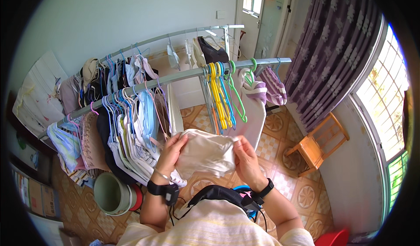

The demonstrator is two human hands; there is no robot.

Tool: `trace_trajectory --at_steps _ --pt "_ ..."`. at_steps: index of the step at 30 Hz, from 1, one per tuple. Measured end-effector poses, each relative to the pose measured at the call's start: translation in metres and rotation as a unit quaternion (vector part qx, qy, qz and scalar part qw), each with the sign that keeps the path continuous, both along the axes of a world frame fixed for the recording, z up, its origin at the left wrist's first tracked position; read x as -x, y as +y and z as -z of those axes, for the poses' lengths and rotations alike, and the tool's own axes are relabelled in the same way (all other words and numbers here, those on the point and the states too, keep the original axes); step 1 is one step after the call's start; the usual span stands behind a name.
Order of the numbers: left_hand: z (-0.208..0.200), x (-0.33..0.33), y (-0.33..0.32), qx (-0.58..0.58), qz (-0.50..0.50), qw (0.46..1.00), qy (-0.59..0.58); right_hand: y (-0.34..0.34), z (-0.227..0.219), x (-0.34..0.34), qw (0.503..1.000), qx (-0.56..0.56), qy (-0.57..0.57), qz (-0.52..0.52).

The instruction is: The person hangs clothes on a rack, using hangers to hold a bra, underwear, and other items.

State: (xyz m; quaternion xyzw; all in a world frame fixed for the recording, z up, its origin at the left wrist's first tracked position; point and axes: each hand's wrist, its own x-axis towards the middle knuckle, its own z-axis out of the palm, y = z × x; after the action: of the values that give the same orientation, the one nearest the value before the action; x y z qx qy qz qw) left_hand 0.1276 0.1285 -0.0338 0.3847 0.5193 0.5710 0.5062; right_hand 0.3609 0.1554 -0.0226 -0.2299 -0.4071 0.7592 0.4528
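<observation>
I have a cream-white garment (205, 154) bunched between both hands, held up in front of my chest and just below the front rail of the drying rack (183, 77). My left hand (169, 152) has its fingers closed on the cloth's left edge; my right hand (246, 158) pinches the right edge, thumb on top. To do this well, I judge I should find a seam or the neck opening first, keep both pinches near the top edge, and pull the fabric flat so it does not twist.

Nothing carries the cloth but my hands. On the rail, near its right end, hangs a cluster of empty yellow, blue and green hangers (223, 97); the left end is crowded with hung clothes (127, 128). Below that end a pale green bucket (111, 193) stands on the patterned tile floor (280, 128). A wooden chair (317, 145) sits by the purple curtain (332, 53) and bright window (387, 93).
</observation>
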Motion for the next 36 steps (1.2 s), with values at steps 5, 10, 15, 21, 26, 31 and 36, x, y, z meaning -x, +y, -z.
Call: trace_trajectory --at_steps 5,10,15,21,26,31,36 --pt "0.056 -0.018 -0.009 -0.048 -0.058 0.975 0.210 0.009 -0.005 -0.004 0.993 -0.027 -0.037 0.106" --pt "0.052 -0.076 -0.023 0.002 0.118 0.993 0.006 0.008 0.009 0.000 0.990 -0.038 -0.068 0.113" --pt "0.046 -0.091 -0.005 -0.031 0.017 0.989 -0.141 0.006 0.009 0.003 0.990 -0.035 -0.081 0.113" --pt "0.020 -0.104 0.002 -0.081 -0.069 0.974 -0.202 0.001 0.042 0.006 0.981 0.183 -0.030 0.061" --pt "0.040 -0.114 0.001 -0.091 -0.135 0.981 -0.101 0.006 0.051 0.016 0.965 -0.051 -0.059 0.250" --pt "0.029 -0.104 0.003 -0.172 -0.255 0.951 0.005 0.021 0.037 0.001 0.924 -0.057 -0.107 0.362" --pt "0.024 -0.102 0.005 -0.169 -0.275 0.943 0.076 0.018 0.044 0.011 0.940 0.005 -0.087 0.329"
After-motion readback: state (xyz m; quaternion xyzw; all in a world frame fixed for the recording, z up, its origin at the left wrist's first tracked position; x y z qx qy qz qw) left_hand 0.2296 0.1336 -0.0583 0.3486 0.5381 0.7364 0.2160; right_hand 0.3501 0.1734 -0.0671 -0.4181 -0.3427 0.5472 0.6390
